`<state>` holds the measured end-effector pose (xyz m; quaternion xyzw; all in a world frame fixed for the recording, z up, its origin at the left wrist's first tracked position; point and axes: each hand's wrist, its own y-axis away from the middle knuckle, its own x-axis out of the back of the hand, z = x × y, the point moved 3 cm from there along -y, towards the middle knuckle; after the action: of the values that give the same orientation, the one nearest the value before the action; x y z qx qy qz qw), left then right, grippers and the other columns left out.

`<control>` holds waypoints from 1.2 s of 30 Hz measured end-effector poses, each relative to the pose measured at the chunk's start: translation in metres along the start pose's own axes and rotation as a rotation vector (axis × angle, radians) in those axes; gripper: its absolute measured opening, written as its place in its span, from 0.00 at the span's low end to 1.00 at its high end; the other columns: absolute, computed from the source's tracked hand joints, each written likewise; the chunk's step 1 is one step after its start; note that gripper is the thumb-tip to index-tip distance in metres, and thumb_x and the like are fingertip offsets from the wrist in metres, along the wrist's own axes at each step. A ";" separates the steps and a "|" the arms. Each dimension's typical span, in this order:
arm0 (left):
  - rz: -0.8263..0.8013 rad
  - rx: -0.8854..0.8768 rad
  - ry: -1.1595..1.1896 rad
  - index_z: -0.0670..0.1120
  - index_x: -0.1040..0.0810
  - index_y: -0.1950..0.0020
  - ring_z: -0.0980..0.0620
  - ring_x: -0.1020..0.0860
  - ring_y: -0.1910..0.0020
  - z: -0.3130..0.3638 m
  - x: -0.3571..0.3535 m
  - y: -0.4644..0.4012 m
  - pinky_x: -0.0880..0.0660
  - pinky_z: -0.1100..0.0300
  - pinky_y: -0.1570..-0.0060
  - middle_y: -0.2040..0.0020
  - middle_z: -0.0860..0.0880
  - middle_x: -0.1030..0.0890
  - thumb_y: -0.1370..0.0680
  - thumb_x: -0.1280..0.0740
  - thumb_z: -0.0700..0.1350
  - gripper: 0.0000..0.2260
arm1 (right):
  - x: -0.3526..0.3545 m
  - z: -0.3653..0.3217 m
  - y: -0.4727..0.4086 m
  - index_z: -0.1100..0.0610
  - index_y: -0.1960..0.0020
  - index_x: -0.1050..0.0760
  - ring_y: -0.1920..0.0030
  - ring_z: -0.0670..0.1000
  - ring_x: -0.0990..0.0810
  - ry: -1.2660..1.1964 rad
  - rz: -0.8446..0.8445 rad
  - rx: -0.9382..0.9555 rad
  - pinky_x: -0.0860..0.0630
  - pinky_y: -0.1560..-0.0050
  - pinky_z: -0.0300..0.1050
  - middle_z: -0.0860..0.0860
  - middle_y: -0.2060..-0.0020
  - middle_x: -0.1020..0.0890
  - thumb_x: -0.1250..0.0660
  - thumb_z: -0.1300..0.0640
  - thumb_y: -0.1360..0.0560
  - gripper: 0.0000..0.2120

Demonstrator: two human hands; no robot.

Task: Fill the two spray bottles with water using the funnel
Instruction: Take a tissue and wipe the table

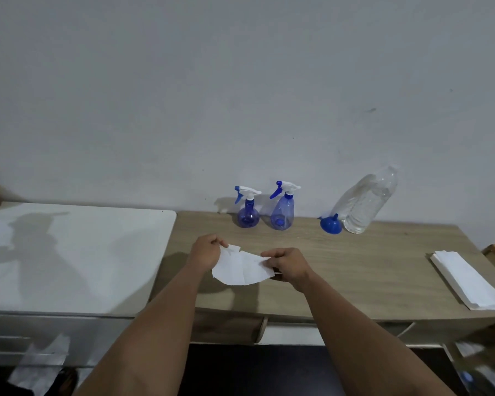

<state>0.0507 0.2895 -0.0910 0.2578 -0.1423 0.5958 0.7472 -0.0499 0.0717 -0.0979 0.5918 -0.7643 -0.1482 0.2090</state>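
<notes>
Two blue spray bottles stand side by side at the back of the wooden table (383, 267): a round one (248, 214) on the left and a taller one (282, 214) on the right, both with white and blue trigger heads on. A blue funnel (330, 223) lies mouth-down beside a large clear water bottle (365, 200) that holds water. My left hand (206, 254) and my right hand (287, 265) each pinch one end of a white paper tissue (239, 270) above the table's front middle.
A folded stack of white tissues (466, 281) lies at the table's right end. A white-topped surface (69, 252) adjoins the table on the left. A plain wall rises directly behind the bottles. Crumpled paper (40, 364) lies on the floor at lower left.
</notes>
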 end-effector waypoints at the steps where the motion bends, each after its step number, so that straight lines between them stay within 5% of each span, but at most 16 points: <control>1: -0.007 0.013 0.008 0.46 0.16 0.53 0.49 0.23 0.51 -0.002 0.001 0.000 0.26 0.55 0.52 0.53 0.55 0.20 0.20 0.42 0.38 0.15 | 0.001 0.000 0.000 0.66 0.42 0.15 0.56 0.53 0.15 -0.001 0.019 0.011 0.16 0.62 0.41 0.60 0.50 0.14 0.27 0.70 0.23 0.10; 5: -0.060 -0.006 -0.023 0.49 0.17 0.46 0.52 0.21 0.47 -0.011 0.006 -0.002 0.23 0.57 0.48 0.47 0.50 0.20 0.26 0.30 0.39 0.10 | 0.003 -0.001 -0.002 0.74 0.44 0.18 0.60 0.51 0.17 0.052 0.086 0.054 0.18 0.68 0.37 0.60 0.53 0.16 0.26 0.70 0.23 0.09; 9: -0.052 -0.053 -0.141 0.49 0.17 0.51 0.47 0.18 0.53 -0.013 0.016 -0.002 0.23 0.58 0.56 0.51 0.48 0.17 0.28 0.30 0.37 0.09 | 0.001 -0.007 -0.002 0.66 0.52 0.17 0.57 0.50 0.17 0.134 0.077 0.070 0.17 0.59 0.41 0.56 0.54 0.15 0.25 0.66 0.23 0.03; 13: -0.065 -0.042 -0.184 0.48 0.17 0.61 0.46 0.17 0.57 -0.019 0.030 -0.011 0.18 0.50 0.54 0.60 0.49 0.17 0.26 0.30 0.39 0.06 | 0.000 -0.017 0.000 0.60 0.59 0.20 0.60 0.47 0.21 0.205 0.063 0.145 0.26 0.66 0.31 0.54 0.58 0.15 0.25 0.65 0.24 0.07; 15: -0.040 -0.042 -0.182 0.47 0.19 0.64 0.47 0.20 0.62 -0.019 0.038 -0.015 0.20 0.56 0.60 0.66 0.51 0.21 0.26 0.29 0.42 0.07 | -0.002 -0.022 -0.003 0.60 0.59 0.21 0.61 0.48 0.23 0.203 0.059 0.162 0.28 0.66 0.31 0.54 0.60 0.16 0.27 0.65 0.23 0.07; 18: -0.005 -0.043 -0.183 0.46 0.20 0.62 0.54 0.25 0.64 -0.018 0.048 -0.017 0.32 0.64 0.65 0.65 0.53 0.22 0.24 0.29 0.45 0.08 | -0.008 -0.028 -0.010 0.58 0.57 0.22 0.58 0.51 0.22 0.145 0.041 0.149 0.24 0.59 0.40 0.54 0.58 0.18 0.28 0.65 0.22 0.07; 23: 0.073 -0.005 -0.155 0.46 0.17 0.54 0.50 0.20 0.52 -0.039 0.061 -0.046 0.26 0.57 0.51 0.54 0.50 0.17 0.23 0.31 0.43 0.03 | -0.032 -0.033 -0.050 0.56 0.54 0.23 0.53 0.56 0.20 0.024 0.066 0.045 0.18 0.62 0.47 0.56 0.51 0.19 0.31 0.68 0.22 0.08; 28: 0.161 0.054 -0.129 0.50 0.21 0.54 0.49 0.20 0.51 -0.074 0.053 -0.080 0.30 0.61 0.55 0.55 0.55 0.19 0.24 0.32 0.42 0.03 | -0.062 -0.027 -0.112 0.54 0.55 0.24 0.49 0.59 0.19 0.096 0.104 0.001 0.15 0.47 0.64 0.54 0.52 0.20 0.30 0.68 0.23 0.10; 30: 0.200 0.080 -0.121 0.48 0.21 0.53 0.49 0.20 0.51 -0.087 0.049 -0.096 0.30 0.60 0.55 0.55 0.54 0.19 0.24 0.33 0.41 0.03 | -0.075 -0.024 -0.141 0.54 0.55 0.23 0.47 0.62 0.18 0.167 0.116 0.033 0.16 0.44 0.62 0.52 0.55 0.19 0.29 0.68 0.24 0.10; 33: 0.234 0.116 -0.124 0.48 0.22 0.49 0.48 0.20 0.49 -0.104 0.047 -0.118 0.29 0.60 0.54 0.51 0.52 0.18 0.23 0.35 0.41 0.05 | -0.095 -0.020 -0.174 0.58 0.45 0.20 0.43 0.61 0.17 0.379 0.138 0.126 0.22 0.47 0.47 0.56 0.47 0.16 0.29 0.64 0.23 0.07; 36: 0.262 0.067 -0.309 0.51 0.24 0.39 0.45 0.24 0.40 -0.117 0.044 -0.128 0.25 0.52 0.48 0.41 0.48 0.20 0.21 0.36 0.47 0.11 | -0.118 -0.014 -0.181 0.54 0.31 0.25 0.32 0.59 0.24 0.826 0.223 0.264 0.25 0.35 0.54 0.55 0.33 0.23 0.32 0.53 0.19 0.17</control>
<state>0.1738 0.3704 -0.1923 0.3503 -0.2678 0.6456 0.6235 0.1340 0.1396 -0.1885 0.5369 -0.6884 0.2229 0.4338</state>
